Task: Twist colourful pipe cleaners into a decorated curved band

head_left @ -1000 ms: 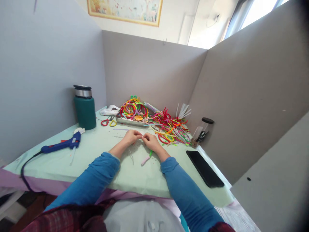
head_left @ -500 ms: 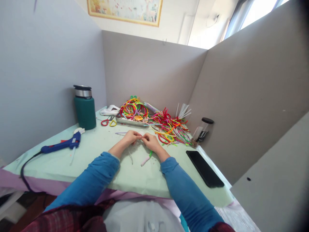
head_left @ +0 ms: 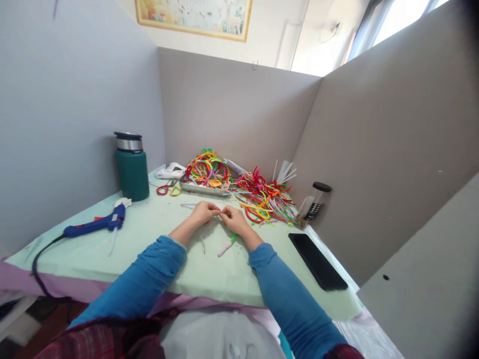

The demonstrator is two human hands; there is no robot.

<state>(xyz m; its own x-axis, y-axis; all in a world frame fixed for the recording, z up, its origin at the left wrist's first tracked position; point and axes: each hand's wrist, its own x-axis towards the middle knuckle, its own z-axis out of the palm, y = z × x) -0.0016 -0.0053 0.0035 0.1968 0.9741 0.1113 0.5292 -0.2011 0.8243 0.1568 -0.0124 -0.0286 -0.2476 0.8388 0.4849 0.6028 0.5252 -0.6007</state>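
Observation:
My left hand [head_left: 205, 213] and my right hand [head_left: 234, 219] meet over the middle of the table, thumbs and fingertips pinched together. A pale lavender pipe cleaner [head_left: 187, 205] sticks out to the left behind my left hand and seems to be held at its far end; the fingers hide the part between them. Below the left hand shows a thin greyish strand [head_left: 202, 244]; I cannot tell whether it is held or lying down. A short pink and green pipe-cleaner piece [head_left: 226, 248] lies on the cloth just under my right hand.
A metal tray [head_left: 204, 189] heaped with coloured pipe cleaners [head_left: 262, 192] stands at the back. Red-and-yellow-handled scissors [head_left: 163, 190], a green bottle [head_left: 132, 172] and a blue glue gun [head_left: 97, 224] with its cord are leftward. A black phone [head_left: 318, 262] and a clear container [head_left: 313, 203] are rightward.
Both hands stay pinched at nearly the same spot. The lavender pipe cleaner's free end has shifted slightly right and up, and less of the greyish strand shows below the left hand.

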